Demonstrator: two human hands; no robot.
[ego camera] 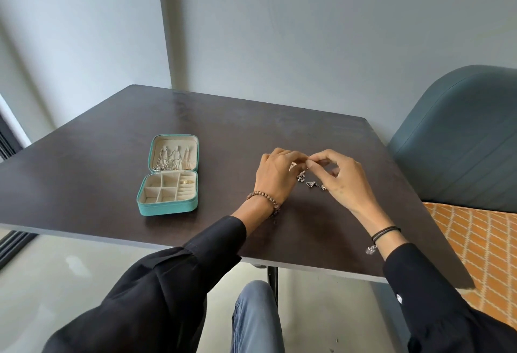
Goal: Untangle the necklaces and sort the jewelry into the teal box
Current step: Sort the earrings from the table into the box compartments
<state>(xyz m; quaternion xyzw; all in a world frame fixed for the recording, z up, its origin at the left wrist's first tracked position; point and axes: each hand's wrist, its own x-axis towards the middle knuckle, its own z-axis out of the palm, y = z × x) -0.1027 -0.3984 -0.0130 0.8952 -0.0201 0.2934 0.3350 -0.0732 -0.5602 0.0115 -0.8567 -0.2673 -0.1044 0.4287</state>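
Observation:
The teal box (167,208) lies open on the dark table, left of my hands. Silver necklaces (170,161) hang in its lid, and a gold ring (187,182) rests in a right-hand slot of the tray. My left hand (275,177) and my right hand (345,182) meet fingertip to fingertip over the table, both pinching a small silver jewelry piece (303,162) that is mostly hidden by the fingers. Below them on the table lie a flower-shaped piece (301,177) and two triangular earrings (316,185).
The dark table (223,134) ends near my body and at the right. A blue-grey chair (458,140) stands at the right, with an orange patterned rug (481,249) below it. Grey walls rise behind the table.

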